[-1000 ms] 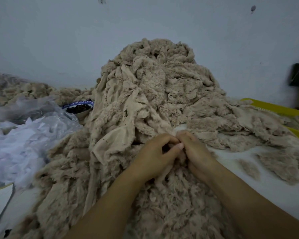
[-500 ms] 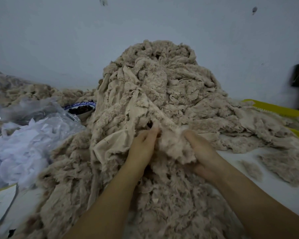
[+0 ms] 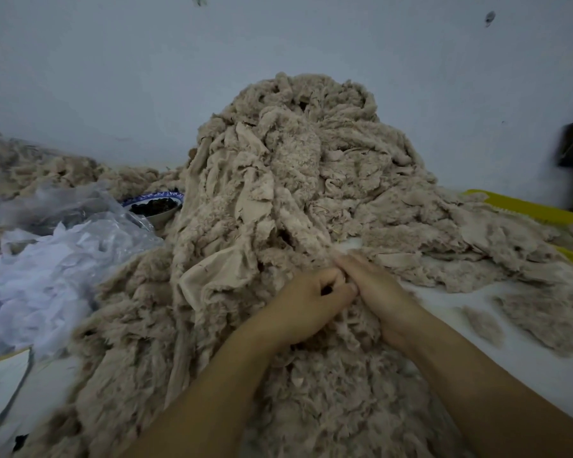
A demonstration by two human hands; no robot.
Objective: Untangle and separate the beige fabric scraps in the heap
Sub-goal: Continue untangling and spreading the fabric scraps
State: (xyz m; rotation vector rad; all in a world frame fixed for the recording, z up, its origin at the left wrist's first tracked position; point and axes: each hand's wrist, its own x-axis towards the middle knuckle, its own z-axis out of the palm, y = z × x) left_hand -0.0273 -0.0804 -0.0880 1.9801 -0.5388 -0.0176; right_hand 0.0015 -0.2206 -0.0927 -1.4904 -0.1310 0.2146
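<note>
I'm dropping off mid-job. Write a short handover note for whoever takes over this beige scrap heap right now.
Left hand: fingers curled, thumb against the right hand; both meet at the front of the tall heap of beige fluffy fabric scraps. What, if anything, they pinch is hidden.
Done: a small loose beige tuft and a larger beige piece lie apart on the white table, right of the hands.
Left to do: nearly the whole heap is tangled.

Half a second ago the two were spread apart with a fluffy clump raised between them. Now the left grip (image 3: 306, 304) and right grip (image 3: 377, 292) have come together again, low at the near front of the heap (image 3: 311, 180). Their fingertips meet, seemingly pinching its fluff, and the clump has sunk back.
</note>
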